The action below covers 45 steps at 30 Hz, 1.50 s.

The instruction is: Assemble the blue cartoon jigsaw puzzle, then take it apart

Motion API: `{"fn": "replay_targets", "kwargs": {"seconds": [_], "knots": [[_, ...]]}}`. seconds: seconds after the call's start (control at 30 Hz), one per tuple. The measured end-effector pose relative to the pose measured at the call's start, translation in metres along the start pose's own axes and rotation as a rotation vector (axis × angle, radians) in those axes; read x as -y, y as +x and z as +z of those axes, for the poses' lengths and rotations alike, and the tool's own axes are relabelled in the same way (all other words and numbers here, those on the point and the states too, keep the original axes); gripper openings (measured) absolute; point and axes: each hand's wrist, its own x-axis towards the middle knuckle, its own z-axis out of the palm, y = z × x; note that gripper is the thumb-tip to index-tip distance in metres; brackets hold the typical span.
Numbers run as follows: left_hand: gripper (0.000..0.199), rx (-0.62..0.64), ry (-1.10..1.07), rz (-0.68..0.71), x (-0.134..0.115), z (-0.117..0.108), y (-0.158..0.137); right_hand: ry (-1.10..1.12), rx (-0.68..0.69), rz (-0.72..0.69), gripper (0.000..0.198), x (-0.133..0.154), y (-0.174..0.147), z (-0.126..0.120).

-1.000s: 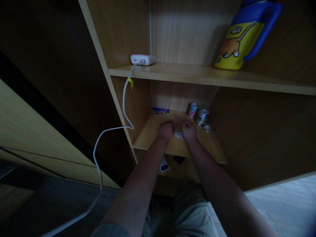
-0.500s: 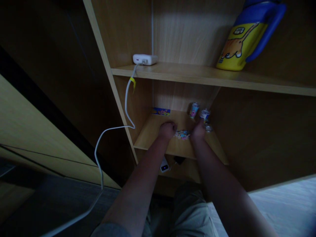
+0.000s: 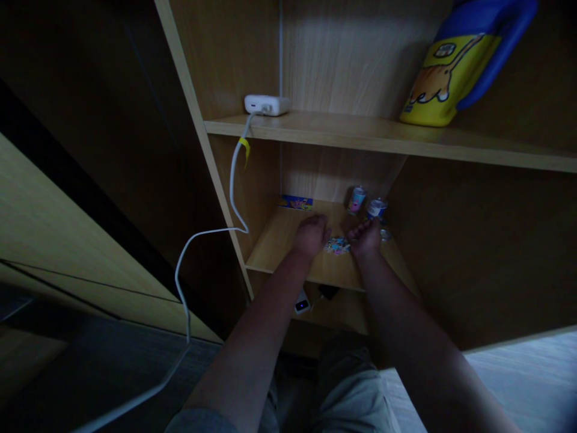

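On the middle shelf (image 3: 270, 255) lies a small pile of colourful pieces that look like jigsaw puzzle pieces (image 3: 337, 245). My left hand (image 3: 312, 233) is at the pile's left edge, closed with the fingers curled in; anything inside it is hidden. At the right edge of the pile is my right hand (image 3: 366, 239), its fingers curled too, and I cannot make out what they hold. Behind it stand a small can with a pink and blue print (image 3: 356, 199) and a second blue and white can (image 3: 377, 208). A round metal lid (image 3: 384, 234) shows beside the right hand.
A blue printed card (image 3: 296, 202) lies at the back left of this shelf. Overhead, the upper shelf (image 3: 342, 127) bears a white power bank (image 3: 267, 104) and a yellow and blue jug (image 3: 444, 81). A white cable (image 3: 179, 282) hangs at the left. Below sits a small white device (image 3: 302, 304).
Both hands have shifted slightly: the left has moved right and over the pile's edge, and the right hand has turned, showing its curled fingers. The view has tilted a little.
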Motion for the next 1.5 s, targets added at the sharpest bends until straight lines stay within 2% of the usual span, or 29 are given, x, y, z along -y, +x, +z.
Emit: {"fn": "replay_targets", "kwargs": {"seconds": [0.07, 0.17, 0.27, 0.47, 0.63, 0.93, 1.1, 1.27, 1.5], "knots": [[0.032, -0.018, 0.029, 0.137, -0.006, 0.001, -0.002, 0.029, 0.002, 0.032, 0.059, -0.002, -0.003, 0.004], [0.03, -0.007, 0.048, 0.277, -0.012, 0.002, -0.003, 0.042, 0.101, 0.114, 0.063, -0.004, -0.008, 0.01], [0.026, 0.012, 0.051, 0.313, -0.013, 0.002, -0.002, 0.045, 0.151, 0.142, 0.066, -0.007, -0.01, 0.013], [0.033, 0.091, 0.066, 0.394, -0.016, -0.001, -0.002, 0.069, 0.099, 0.105, 0.059, -0.011, -0.002, 0.012], [0.039, 0.134, 0.043, 0.484, -0.02, -0.004, -0.003, 0.069, 0.106, 0.074, 0.058, -0.012, -0.001, 0.013], [0.033, 0.105, 0.007, 0.516, -0.02, 0.002, -0.002, 0.003, 0.045, -0.018, 0.065, -0.009, -0.001, 0.014], [0.028, 0.088, 0.033, 0.501, -0.016, 0.012, 0.001, 0.016, 0.076, 0.025, 0.064, -0.008, -0.002, 0.013], [0.026, 0.09, 0.067, 0.5, -0.014, 0.013, 0.002, -0.002, 0.124, 0.097, 0.062, -0.01, -0.003, 0.016], [0.039, 0.097, 0.058, 0.47, -0.014, 0.009, 0.0, 0.002, 0.089, 0.099, 0.061, -0.007, -0.004, 0.016]]}}
